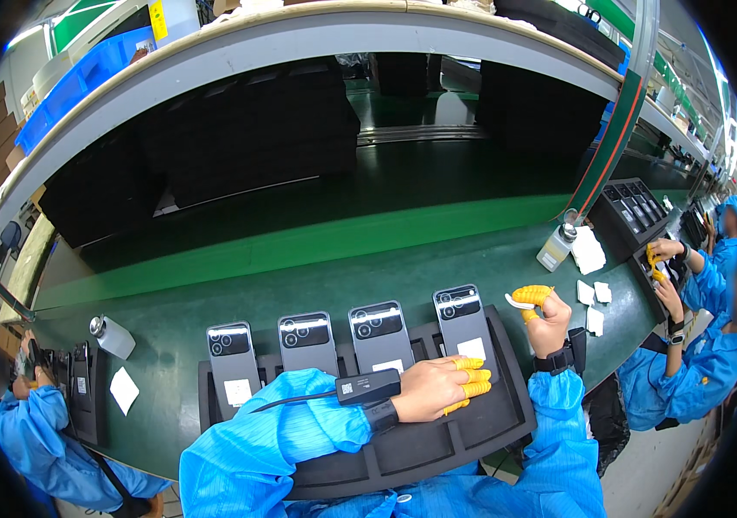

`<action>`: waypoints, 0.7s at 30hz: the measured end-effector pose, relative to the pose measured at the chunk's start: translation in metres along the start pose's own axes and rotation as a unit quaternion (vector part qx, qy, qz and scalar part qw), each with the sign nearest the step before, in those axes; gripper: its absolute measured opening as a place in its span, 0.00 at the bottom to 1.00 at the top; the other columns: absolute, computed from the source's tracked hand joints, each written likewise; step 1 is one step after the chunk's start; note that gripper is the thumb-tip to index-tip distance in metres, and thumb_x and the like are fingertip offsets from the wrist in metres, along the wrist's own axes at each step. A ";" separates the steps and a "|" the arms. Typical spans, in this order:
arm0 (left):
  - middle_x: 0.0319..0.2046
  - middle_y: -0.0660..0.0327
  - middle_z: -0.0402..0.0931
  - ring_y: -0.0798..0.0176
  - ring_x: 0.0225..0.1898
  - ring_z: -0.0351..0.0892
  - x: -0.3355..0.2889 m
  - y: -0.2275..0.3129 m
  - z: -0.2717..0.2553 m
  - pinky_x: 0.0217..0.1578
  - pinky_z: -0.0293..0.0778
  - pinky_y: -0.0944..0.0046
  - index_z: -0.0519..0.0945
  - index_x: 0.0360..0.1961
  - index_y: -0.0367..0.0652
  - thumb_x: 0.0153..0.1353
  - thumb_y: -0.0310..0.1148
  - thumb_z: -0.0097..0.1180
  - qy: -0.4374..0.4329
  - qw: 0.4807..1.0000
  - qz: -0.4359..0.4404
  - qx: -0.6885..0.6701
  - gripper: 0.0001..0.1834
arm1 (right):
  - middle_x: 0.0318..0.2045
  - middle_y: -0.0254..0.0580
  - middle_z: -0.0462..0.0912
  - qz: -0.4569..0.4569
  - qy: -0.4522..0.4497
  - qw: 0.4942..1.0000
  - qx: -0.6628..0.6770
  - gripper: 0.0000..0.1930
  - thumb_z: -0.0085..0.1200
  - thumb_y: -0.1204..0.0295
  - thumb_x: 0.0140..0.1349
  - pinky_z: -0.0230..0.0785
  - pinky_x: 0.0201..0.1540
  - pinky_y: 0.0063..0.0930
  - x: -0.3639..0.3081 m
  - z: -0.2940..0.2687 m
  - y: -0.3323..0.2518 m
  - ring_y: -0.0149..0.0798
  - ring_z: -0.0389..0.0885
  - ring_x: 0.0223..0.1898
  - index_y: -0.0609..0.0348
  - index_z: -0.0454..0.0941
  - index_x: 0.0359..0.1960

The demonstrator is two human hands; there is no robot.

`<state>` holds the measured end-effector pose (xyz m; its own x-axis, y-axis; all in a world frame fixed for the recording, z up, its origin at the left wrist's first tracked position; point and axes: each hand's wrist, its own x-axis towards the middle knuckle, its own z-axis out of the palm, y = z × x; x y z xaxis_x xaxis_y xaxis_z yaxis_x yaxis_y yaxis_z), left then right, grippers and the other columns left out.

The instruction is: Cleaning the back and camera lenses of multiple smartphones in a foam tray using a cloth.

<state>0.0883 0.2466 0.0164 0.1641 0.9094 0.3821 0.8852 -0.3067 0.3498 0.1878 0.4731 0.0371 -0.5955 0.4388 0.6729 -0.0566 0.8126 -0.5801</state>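
A black foam tray [411, 453] lies before me with several grey smartphones in its slots, camera ends upward. My left hand [437, 388], yellow cots on its fingers, lies across the lower part of the rightmost phone [457, 315], fingers stretched out to the right. To the right of that phone, my right hand [545, 326] is raised, yellow-cotted fingers pinching a small white wiping cloth [519, 302]. Left of it stand a third phone [379, 335], another phone [308, 339] and the leftmost phone [232, 361], with white labels on some backs. My left forearm hides part of the tray.
On the green table stand a bottle of yellowish liquid [556, 249] at right and a white bottle [113, 337] at left. White wipes [594, 321] lie at right, a white sheet [124, 390] at left. Co-workers sit on both sides with black trays [636, 211]. A shelf [299, 34] spans overhead.
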 end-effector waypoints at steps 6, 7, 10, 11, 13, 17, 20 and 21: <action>0.58 0.64 0.72 0.57 0.63 0.68 0.000 0.001 -0.002 0.60 0.70 0.60 0.74 0.58 0.52 0.64 0.37 0.52 -0.004 1.000 -0.003 -0.005 0.21 | 0.30 0.42 0.84 -0.001 -0.002 1.000 0.001 0.12 0.56 0.89 0.44 0.72 0.39 0.27 -0.001 0.000 0.001 0.39 0.82 0.33 0.64 0.83 0.30; 0.58 0.64 0.72 0.57 0.63 0.68 0.000 0.001 -0.002 0.60 0.70 0.60 0.74 0.58 0.52 0.64 0.37 0.52 -0.004 1.000 -0.004 -0.005 0.21 | 0.30 0.42 0.84 -0.001 -0.001 1.000 0.001 0.11 0.56 0.89 0.44 0.72 0.38 0.27 -0.001 0.000 0.001 0.39 0.82 0.32 0.64 0.83 0.30; 0.58 0.64 0.72 0.57 0.63 0.68 0.000 0.000 -0.001 0.61 0.70 0.60 0.74 0.58 0.52 0.64 0.37 0.52 -0.006 1.000 -0.003 -0.002 0.21 | 0.29 0.42 0.84 0.003 0.001 1.000 -0.002 0.11 0.56 0.89 0.44 0.72 0.38 0.27 -0.001 0.000 0.000 0.39 0.82 0.32 0.64 0.84 0.30; 0.58 0.64 0.72 0.57 0.63 0.68 0.000 0.000 0.000 0.61 0.70 0.60 0.74 0.58 0.52 0.64 0.37 0.52 -0.003 1.000 -0.003 -0.002 0.21 | 0.29 0.42 0.84 0.005 0.003 1.000 -0.005 0.11 0.56 0.89 0.44 0.72 0.38 0.27 -0.001 0.000 -0.001 0.39 0.82 0.32 0.64 0.84 0.30; 0.58 0.64 0.72 0.57 0.63 0.68 -0.001 0.000 -0.001 0.61 0.69 0.60 0.74 0.58 0.52 0.64 0.37 0.51 0.000 1.000 -0.003 -0.002 0.21 | 0.30 0.44 0.85 0.010 -0.001 1.000 -0.007 0.12 0.57 0.89 0.44 0.73 0.39 0.28 0.000 -0.001 -0.001 0.41 0.83 0.32 0.64 0.84 0.30; 0.58 0.63 0.73 0.57 0.63 0.68 0.000 0.000 0.000 0.61 0.69 0.59 0.74 0.59 0.52 0.64 0.37 0.51 -0.007 1.000 -0.002 -0.001 0.21 | 0.30 0.46 0.85 0.013 -0.005 1.000 0.003 0.12 0.56 0.89 0.44 0.74 0.39 0.29 0.001 -0.001 -0.002 0.42 0.84 0.33 0.64 0.85 0.30; 0.58 0.63 0.73 0.56 0.63 0.68 0.000 0.000 -0.001 0.60 0.70 0.59 0.74 0.59 0.52 0.63 0.37 0.52 -0.005 1.000 -0.002 -0.006 0.21 | 0.30 0.46 0.85 0.015 -0.006 1.000 0.003 0.12 0.56 0.89 0.44 0.74 0.39 0.29 0.001 -0.002 -0.001 0.42 0.84 0.33 0.64 0.85 0.30; 0.58 0.63 0.73 0.56 0.63 0.68 0.000 0.001 -0.001 0.60 0.70 0.59 0.74 0.59 0.52 0.63 0.37 0.52 -0.005 1.000 -0.003 -0.006 0.21 | 0.30 0.46 0.85 0.015 -0.006 1.000 0.004 0.12 0.56 0.89 0.44 0.74 0.39 0.29 0.001 -0.002 -0.001 0.42 0.84 0.33 0.64 0.85 0.30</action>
<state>0.0883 0.2462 0.0178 0.1633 0.9143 0.3705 0.8809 -0.3043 0.3625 0.1889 0.4731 0.0390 -0.6063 0.4583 0.6499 -0.0444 0.7964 -0.6031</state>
